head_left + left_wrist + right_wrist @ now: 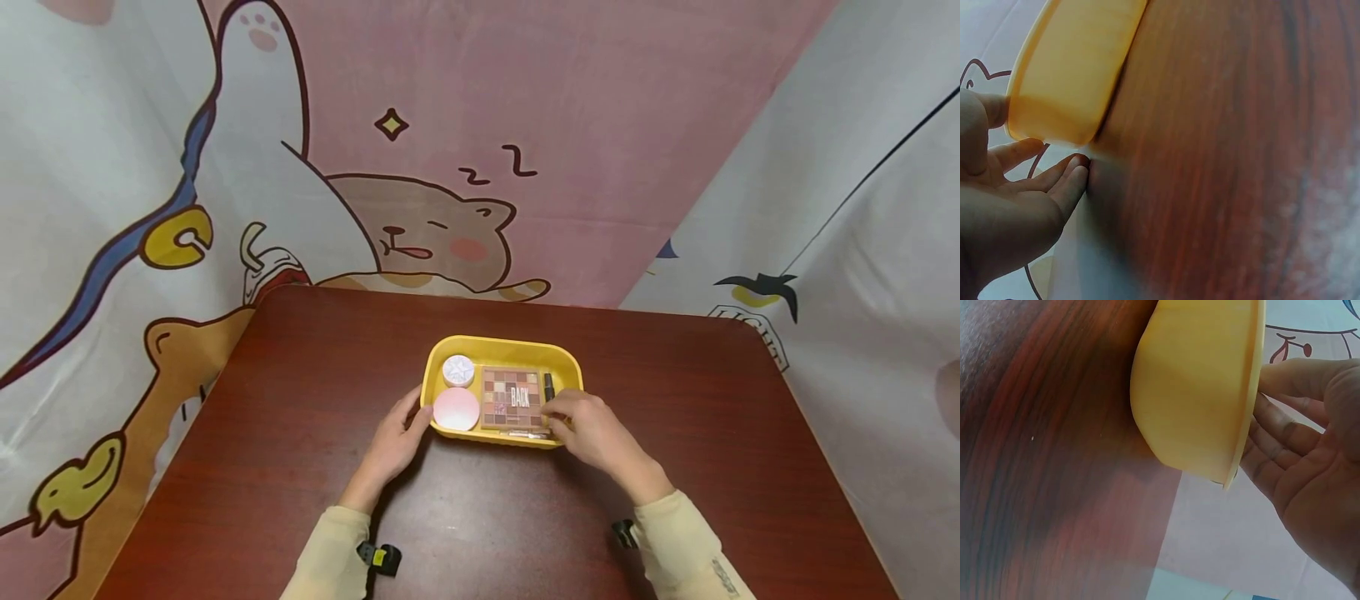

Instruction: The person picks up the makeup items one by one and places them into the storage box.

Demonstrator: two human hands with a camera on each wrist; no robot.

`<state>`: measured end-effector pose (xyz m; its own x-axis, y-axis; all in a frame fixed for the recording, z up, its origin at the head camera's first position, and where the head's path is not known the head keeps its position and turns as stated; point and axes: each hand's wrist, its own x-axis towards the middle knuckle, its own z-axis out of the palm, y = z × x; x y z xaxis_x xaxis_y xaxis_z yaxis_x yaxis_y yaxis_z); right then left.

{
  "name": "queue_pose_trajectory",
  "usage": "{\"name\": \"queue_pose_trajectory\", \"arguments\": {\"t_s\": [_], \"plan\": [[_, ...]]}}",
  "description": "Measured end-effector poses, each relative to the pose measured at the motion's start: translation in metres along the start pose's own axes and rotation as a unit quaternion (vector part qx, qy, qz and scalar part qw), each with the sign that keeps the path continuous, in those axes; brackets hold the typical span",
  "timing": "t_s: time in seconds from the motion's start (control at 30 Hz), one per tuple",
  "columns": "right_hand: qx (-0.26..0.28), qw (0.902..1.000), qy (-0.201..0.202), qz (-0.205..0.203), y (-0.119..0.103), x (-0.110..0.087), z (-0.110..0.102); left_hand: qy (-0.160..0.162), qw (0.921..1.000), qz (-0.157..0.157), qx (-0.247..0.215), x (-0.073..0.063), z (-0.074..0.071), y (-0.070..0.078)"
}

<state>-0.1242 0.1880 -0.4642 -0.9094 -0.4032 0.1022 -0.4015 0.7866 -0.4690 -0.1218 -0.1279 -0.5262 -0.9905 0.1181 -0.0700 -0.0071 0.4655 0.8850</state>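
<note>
A yellow tray (517,341) stands on the table with cosmetics inside. On its left lie a pink round compact (456,409) and a smaller white round case (458,371) with a star pattern. An eyeshadow palette (511,398) marked "BACK" fills the middle. Beside it is a black stick (549,386), and a slim clear tube (525,434) lies along the near wall. My left hand (395,437) holds the tray's left end, thumb at the rim. My right hand (592,425) reaches over the right rim; the tray wall (1200,381) hides its fingertips in the right wrist view, so I cannot tell what they pinch.
The dark red-brown wooden table (465,533) extends around the tray on all sides. Behind it hangs a cartoon-printed curtain (585,167), which meets the table's far edge. Dark bands (380,558) sit at both wrists, over pale sleeves.
</note>
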Motion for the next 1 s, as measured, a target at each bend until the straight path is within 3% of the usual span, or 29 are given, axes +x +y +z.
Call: {"name": "queue_pose_trajectory", "arguments": {"t_s": [0.4, 0.73, 1.0], "plan": [[-0.006, 0.9984, 0.054, -0.017, 0.006, -0.009, -0.004, -0.011, 0.9999, -0.007, 0.006, -0.001, -0.005, 0.001], [-0.019, 0.9938, 0.106, -0.026, 0.017, -0.018, -0.008, 0.002, 0.9996, 0.027, 0.001, -0.001, -0.019, -0.001], [-0.027, 0.9915, 0.125, -0.022, 0.027, -0.029, -0.015, 0.019, 0.9932, 0.059, 0.099, -0.002, -0.038, -0.003]]}}
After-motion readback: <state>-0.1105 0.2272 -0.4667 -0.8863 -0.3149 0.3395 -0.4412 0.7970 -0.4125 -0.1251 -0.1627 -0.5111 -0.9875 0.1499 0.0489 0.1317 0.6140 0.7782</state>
